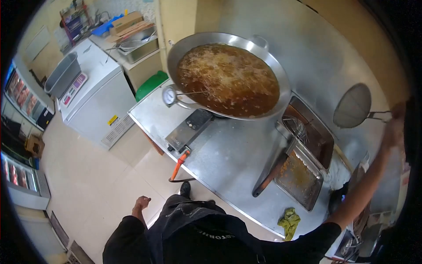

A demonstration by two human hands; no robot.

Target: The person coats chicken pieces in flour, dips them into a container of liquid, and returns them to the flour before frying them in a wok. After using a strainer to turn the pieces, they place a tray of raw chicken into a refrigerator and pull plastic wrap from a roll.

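My right arm reaches out to the far right, and my right hand (pixel 395 127) is at the handle of a round mesh skimmer (pixel 353 105), which is up against the metal wall. That hand is dim at the picture's edge, but its fingers seem closed around the handle. Down by my left side, my left hand (pixel 142 202) has curled fingers and holds nothing visible. A big metal wok (pixel 281 83) of bubbling brown oil stands on the burner. Clipped at its rim is a dial thermometer (pixel 169 95), its probe reaching into the oil.
On the metal table (pixel 228 154) are two trays (pixel 313 204), a whisk (pixel 299 130), a dark-handled tool (pixel 270 176) and a green cloth (pixel 289 223). An orange gas hose (pixel 179 164) hangs at the front edge. A white freezer (pixel 99 105) with a scale (pixel 74 90) stands left.
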